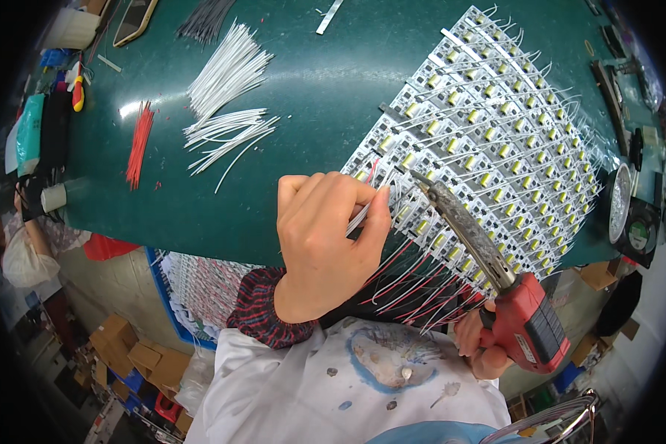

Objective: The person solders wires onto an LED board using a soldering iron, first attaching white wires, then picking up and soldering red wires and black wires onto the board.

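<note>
My left hand (325,233) is closed, with thumb and forefinger pinching several thin white wires (357,220) over the near left edge of a panel of small circuit boards (505,152). My right hand (473,342) grips the red handle of a soldering gun (529,322). Its long, darkened barrel slants up and left across the panel, and the tip is close to the pinched wire ends. Whether the tip touches a joint I cannot tell. White wires stick out of many boards on the panel, while red and white wires (407,285) hang off its near edge.
Loose white wires (226,74), red wires (139,146) and black wires (206,20) lie in bunches on the green table (311,96). At far left are a phone (135,21) and a red-yellow tool (78,90). A blue-rimmed bin (172,303) stands below the table edge. At right sits a small fan (638,228).
</note>
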The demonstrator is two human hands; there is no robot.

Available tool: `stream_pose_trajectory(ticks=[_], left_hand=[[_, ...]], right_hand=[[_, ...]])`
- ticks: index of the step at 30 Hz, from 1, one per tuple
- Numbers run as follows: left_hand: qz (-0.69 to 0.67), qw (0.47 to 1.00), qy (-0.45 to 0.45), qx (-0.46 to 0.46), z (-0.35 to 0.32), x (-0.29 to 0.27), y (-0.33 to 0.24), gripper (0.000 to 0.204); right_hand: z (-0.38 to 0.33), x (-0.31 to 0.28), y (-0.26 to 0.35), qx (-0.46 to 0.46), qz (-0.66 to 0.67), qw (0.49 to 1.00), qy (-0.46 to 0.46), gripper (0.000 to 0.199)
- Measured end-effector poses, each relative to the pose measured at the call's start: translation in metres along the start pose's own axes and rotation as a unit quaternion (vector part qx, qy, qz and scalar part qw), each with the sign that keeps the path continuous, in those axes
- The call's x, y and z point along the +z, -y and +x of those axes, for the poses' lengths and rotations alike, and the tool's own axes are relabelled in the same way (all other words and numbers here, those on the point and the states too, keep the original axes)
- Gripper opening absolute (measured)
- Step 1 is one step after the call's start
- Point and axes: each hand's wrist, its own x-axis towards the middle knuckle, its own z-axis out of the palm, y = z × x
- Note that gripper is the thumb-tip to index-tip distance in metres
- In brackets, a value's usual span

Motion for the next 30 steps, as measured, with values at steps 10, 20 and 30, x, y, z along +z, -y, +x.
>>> stream_pose_trajectory(ticks=[10,20,30], left_hand=[[0.024,0.999,0.013,-0.029,-0.004,-0.001,-0.003,0.014],[-0.012,0.998,0.015,0.06,-0.004,0.0,-0.011,0.013],[0.031,0.999,-0.011,-0.026,-0.01,-0.008,-0.002,0.01]], right_hand=[[0.011,0.029,-0.015,-0.143,-0.072,0.977,-0.137,0.088],[-0.008,0.021,-0.023,-0.174,-0.059,0.973,-0.14,0.088],[-0.006,0.031,-0.019,-0.126,-0.051,0.968,-0.211,0.088]])
